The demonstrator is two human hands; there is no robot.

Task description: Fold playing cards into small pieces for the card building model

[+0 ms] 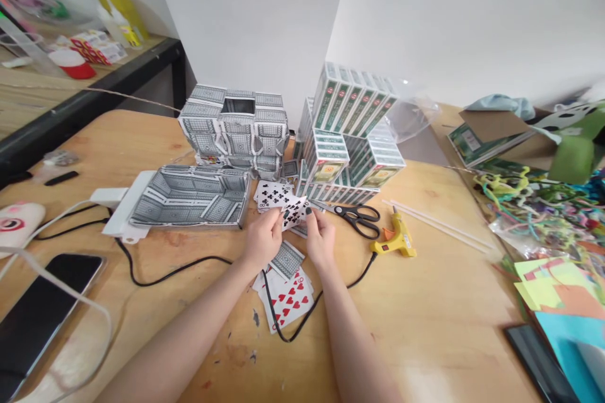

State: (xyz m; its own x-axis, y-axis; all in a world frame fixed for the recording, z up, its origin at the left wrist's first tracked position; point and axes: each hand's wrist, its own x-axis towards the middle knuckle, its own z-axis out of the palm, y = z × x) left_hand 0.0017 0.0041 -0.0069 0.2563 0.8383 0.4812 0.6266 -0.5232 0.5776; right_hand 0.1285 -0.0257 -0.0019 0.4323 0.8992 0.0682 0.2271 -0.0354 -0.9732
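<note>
at the near left corner of the table [425, 315] lies a dark-screened phone [28, 334], and along the right edge sit coloured papers [562, 296]. between the forearms, back from the near edge, a loose pile of heart cards [290, 302] lies face up, a black cable [285, 340] looping over it and a face-down card [286, 259] on its far end. just past these, the left hand [265, 236] and the right hand [321, 233] hold a black-suited card [293, 211] between them, each pinching one side with thumb and forefinger; the other fingers look curled in, partly hidden. beyond the held card is a pile of club cards [271, 194]; whether they touch, i cannot tell. right of the right hand are black-handled scissors [344, 211], then a yellow glue gun [398, 236]. to the left, a card-covered tray [198, 181] stands beside a white power strip [125, 204]. toward the far edge, a larger card-covered structure [236, 132] stands left of stacked card boxes [354, 101].
</note>
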